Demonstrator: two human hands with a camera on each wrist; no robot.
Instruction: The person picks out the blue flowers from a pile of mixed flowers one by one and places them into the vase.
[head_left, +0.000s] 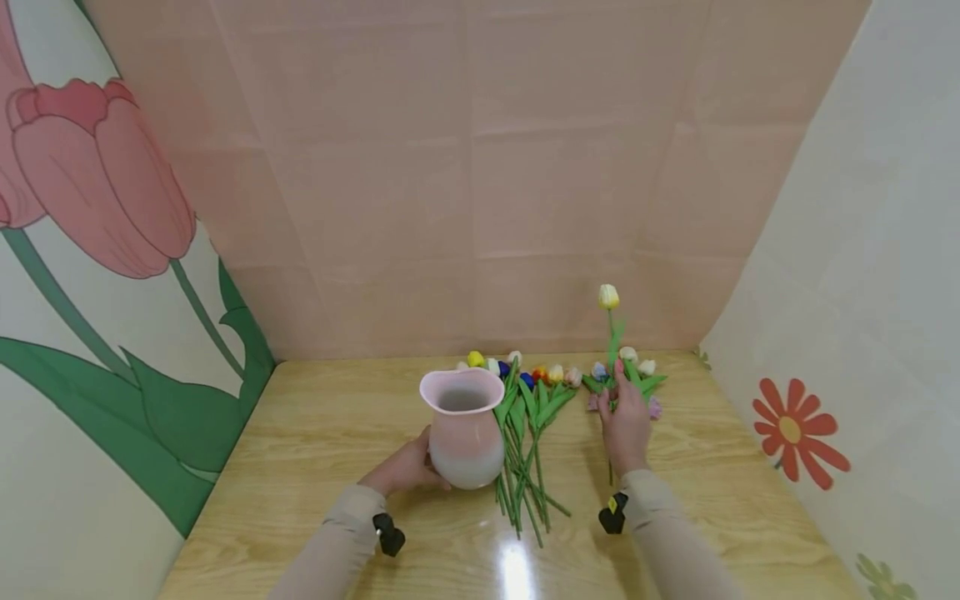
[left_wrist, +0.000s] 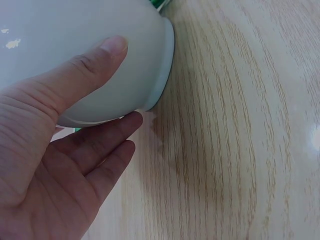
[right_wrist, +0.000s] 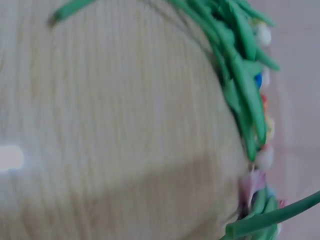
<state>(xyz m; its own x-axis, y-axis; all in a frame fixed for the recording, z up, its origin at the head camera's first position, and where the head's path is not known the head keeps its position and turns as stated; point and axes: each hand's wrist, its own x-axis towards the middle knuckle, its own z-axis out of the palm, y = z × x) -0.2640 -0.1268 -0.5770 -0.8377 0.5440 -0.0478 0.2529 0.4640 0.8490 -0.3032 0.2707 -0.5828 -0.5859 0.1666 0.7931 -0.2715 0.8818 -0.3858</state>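
My left hand (head_left: 408, 465) holds a pink-and-white vase (head_left: 467, 442) by its lower side, its wide wavy mouth facing up. In the left wrist view the thumb lies along the vase's pale belly and fingertips (left_wrist: 131, 122) reach beside its foot, close over the table. My right hand (head_left: 627, 421) pinches a pale yellow tulip (head_left: 608, 297) by its green stem, bloom up. The stem's cut end (right_wrist: 235, 230) shows in the right wrist view. Between the hands lies a bunch of tulips (head_left: 534, 450), stems towards me; the vase overlaps its left edge.
Behind the right hand lies a smaller group of flowers (head_left: 647, 367) with white, blue and purple blooms. The wooden table (head_left: 300, 442) meets a pink backdrop (head_left: 360, 250) at the back. Side panels with printed flowers stand left and right.
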